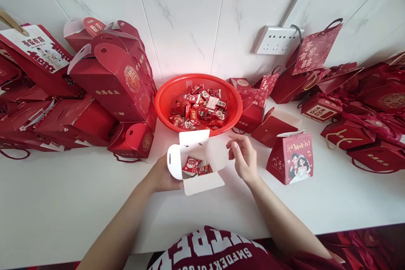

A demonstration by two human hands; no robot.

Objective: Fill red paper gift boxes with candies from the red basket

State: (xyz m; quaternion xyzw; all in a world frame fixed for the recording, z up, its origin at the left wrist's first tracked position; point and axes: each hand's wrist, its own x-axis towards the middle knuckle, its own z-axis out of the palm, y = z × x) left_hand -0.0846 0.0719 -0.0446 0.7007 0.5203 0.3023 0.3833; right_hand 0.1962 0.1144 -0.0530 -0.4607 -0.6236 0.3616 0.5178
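Observation:
My left hand [164, 175] is closed around the left side of a gift box [204, 185] with its flaps spread open and its white inside facing me. Red wrapped candies [192, 164] lie at the bottom of this box. Beside its right flap is my right hand [243, 158], fingers loosely bent and apart, with nothing visible in them; whether a fingertip touches the flap I cannot tell. Just behind the box stands a red plastic basket [161, 107] holding many wrapped candies [199, 112].
A closed box with a printed couple [299, 158] stands to the right. Stacked red gift boxes [117, 78] rise at the left, and more red boxes [351, 135] crowd the right. A power strip [276, 40] is on the tiled wall behind the white counter [79, 202].

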